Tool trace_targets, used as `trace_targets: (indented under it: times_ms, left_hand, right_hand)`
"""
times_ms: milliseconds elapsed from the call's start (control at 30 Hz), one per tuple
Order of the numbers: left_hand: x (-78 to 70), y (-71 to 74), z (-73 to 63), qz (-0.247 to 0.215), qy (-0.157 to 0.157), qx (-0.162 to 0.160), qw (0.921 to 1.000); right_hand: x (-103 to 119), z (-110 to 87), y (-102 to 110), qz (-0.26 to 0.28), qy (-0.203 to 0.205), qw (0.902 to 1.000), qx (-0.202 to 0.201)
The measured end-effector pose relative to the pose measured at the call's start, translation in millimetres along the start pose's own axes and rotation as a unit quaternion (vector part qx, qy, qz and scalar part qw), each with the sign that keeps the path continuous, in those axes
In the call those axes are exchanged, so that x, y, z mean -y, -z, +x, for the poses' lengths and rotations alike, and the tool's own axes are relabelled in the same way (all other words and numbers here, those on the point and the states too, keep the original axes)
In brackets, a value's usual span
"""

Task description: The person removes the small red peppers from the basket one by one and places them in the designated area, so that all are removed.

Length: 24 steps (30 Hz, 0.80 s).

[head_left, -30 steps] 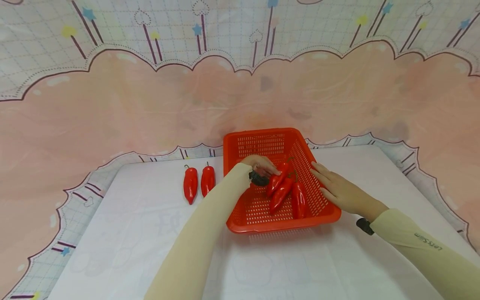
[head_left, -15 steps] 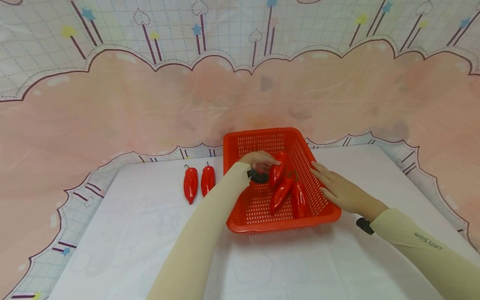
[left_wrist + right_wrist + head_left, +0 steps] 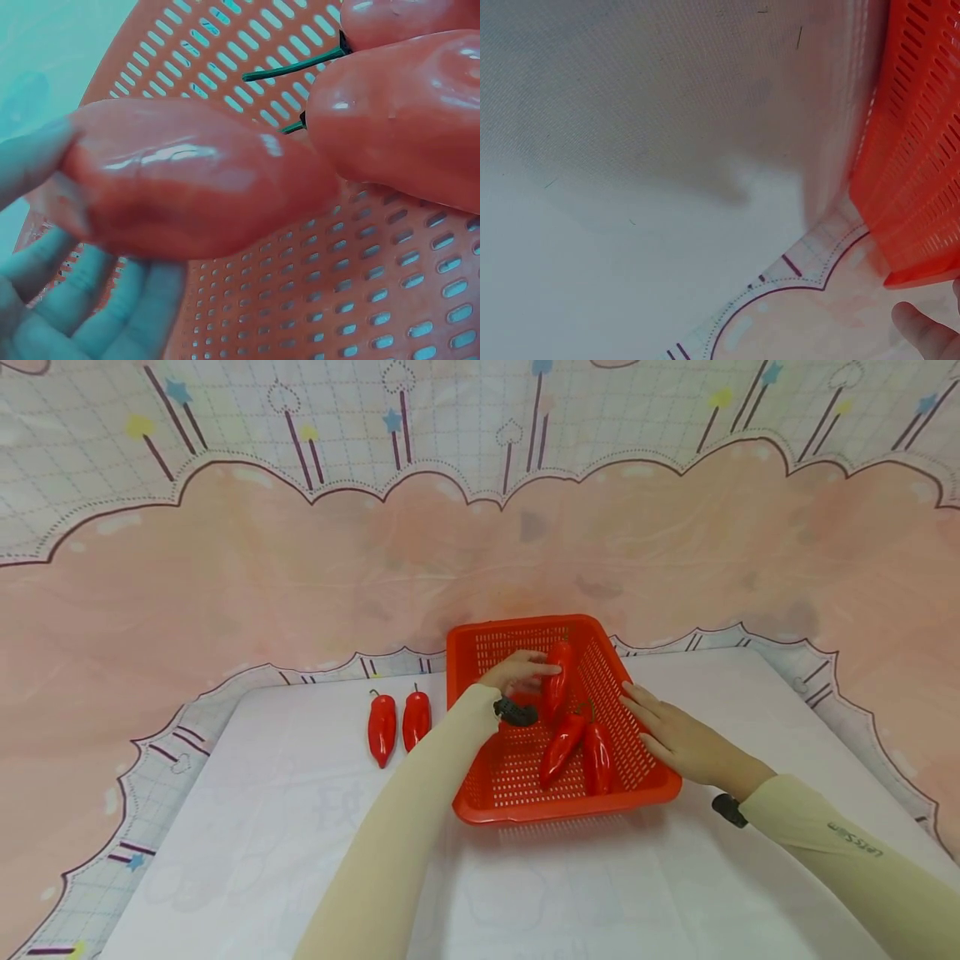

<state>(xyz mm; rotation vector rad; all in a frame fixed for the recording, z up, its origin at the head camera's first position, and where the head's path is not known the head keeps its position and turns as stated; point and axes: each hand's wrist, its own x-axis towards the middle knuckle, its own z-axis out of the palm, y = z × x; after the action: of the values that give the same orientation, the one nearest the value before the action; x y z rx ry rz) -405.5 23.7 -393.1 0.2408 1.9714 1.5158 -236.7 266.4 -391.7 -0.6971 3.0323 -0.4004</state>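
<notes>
My left hand (image 3: 517, 673) is inside the red plastic basket (image 3: 562, 811) and pinches a shiny red pepper (image 3: 557, 681) between thumb and fingers. In the left wrist view that pepper (image 3: 195, 184) hangs over the slotted basket floor, the thumb on one side and the fingers beneath. Two more red peppers, one slanted (image 3: 562, 749) and one nearly upright (image 3: 597, 760), lie in the basket's front right part, green stems toward the back. Along the basket's right rim, my right hand (image 3: 686, 745) rests with straight fingers; only fingertips (image 3: 922, 328) show in the right wrist view.
To the left of the basket, two red peppers, one whole in view (image 3: 382, 731) and one partly behind the left sleeve (image 3: 416, 718), lie on the white tablecloth (image 3: 262, 827). A pink and white patterned cloth (image 3: 337, 577) hangs behind the table.
My left hand has lifted the leftmost pepper away from the other two in the basket and moved it toward the back, turning it more upright. The right hand stays on the rim.
</notes>
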Motion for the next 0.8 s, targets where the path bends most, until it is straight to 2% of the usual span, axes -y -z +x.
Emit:
trace_targets:
  times_ms: [267, 433, 800]
  left_hand:
    - [-0.9, -1.8, 2.3, 0.008, -0.066, -0.050, 0.9965]
    - [-2.7, -2.7, 1.8, 0.005, -0.101, -0.065, 0.9928]
    - [-11.0, -4.3, -3.0, -0.037, -0.163, -0.112, 0.9796]
  right_hand:
    - [0, -0.3, 0, 0.005, 0.000, 1.0000, -0.001]
    - [1, -1.4, 0, 0.011, -0.001, 0.9999, -0.003]
    - [-1, -0.5, 0, 0.018, -0.002, 0.9998, -0.006]
